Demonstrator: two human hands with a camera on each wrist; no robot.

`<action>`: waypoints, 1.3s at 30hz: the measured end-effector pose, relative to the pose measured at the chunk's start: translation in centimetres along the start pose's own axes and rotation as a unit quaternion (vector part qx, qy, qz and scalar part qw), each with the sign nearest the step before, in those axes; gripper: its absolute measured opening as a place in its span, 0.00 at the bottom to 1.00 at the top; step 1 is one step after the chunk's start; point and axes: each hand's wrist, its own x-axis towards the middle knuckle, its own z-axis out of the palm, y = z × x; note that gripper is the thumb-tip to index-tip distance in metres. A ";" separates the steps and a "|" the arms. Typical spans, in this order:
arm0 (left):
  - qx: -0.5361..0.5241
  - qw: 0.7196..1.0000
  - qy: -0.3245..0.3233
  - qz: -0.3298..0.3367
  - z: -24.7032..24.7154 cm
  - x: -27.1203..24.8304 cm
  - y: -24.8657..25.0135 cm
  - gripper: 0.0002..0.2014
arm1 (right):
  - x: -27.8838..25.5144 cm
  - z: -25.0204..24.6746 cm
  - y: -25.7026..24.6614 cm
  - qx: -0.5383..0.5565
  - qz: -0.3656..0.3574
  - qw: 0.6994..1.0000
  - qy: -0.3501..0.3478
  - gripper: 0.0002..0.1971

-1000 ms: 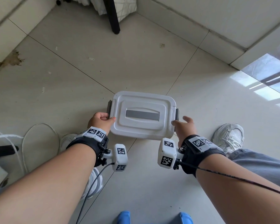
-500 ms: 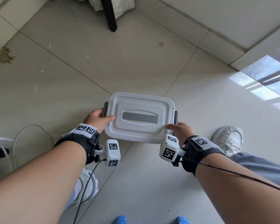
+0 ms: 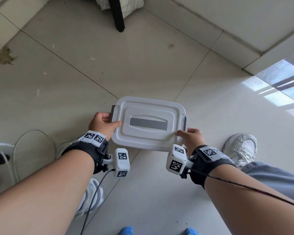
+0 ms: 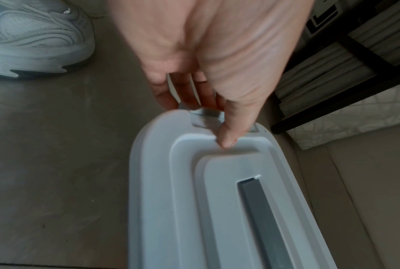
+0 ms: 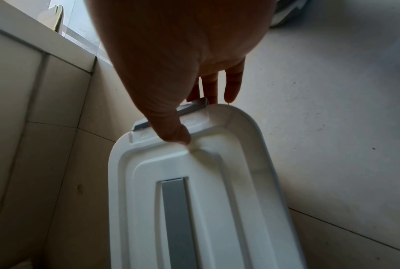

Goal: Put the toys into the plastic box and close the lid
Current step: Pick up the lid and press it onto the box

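A white plastic box [image 3: 148, 106] stands in front of me on the tiled floor with its lid on; a grey handle [image 3: 148, 123] lies flat in the lid. No toy shows; the lid hides the inside. My left hand [image 3: 103, 123] grips the box's left end, thumb on the lid [image 4: 194, 200], fingers curled round the grey latch [image 4: 206, 113]. My right hand [image 3: 189, 137] grips the right end the same way, thumb pressing the lid [image 5: 217, 182] and fingers behind the right latch [image 5: 192, 108]. Whether the latches are snapped down I cannot tell.
My sneakers stand at either side, one [image 3: 241, 148] right of the box and one [image 3: 92, 195] under my left arm. A black furniture leg [image 3: 116, 14] rises at the back. White cable [image 3: 34, 134] loops at left. A raised tiled ledge [image 3: 236, 31] runs along the back right.
My right hand has moved from beside the box's right end onto it, with the thumb now on the lid. My left hand has kept its grip on the left end.
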 end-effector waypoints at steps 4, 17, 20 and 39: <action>-0.005 1.000 0.013 0.006 0.1 -0.4 0.4 0.22 | 0.0 0.0 -0.2 0.009 0.000 1.000 0.002 0.19; 0.008 0.999 0.048 0.022 0.8 -0.5 0.3 0.15 | -0.7 0.2 0.0 -0.012 -0.038 0.998 0.051 0.17; 0.006 0.998 0.048 0.026 0.8 -0.6 0.2 0.17 | -0.8 0.3 0.1 -0.041 -0.067 0.995 0.063 0.16; 0.054 0.995 -0.062 -0.057 0.3 -1.4 -0.3 0.22 | 0.2 -0.6 2.5 -0.005 0.019 0.995 -0.096 0.30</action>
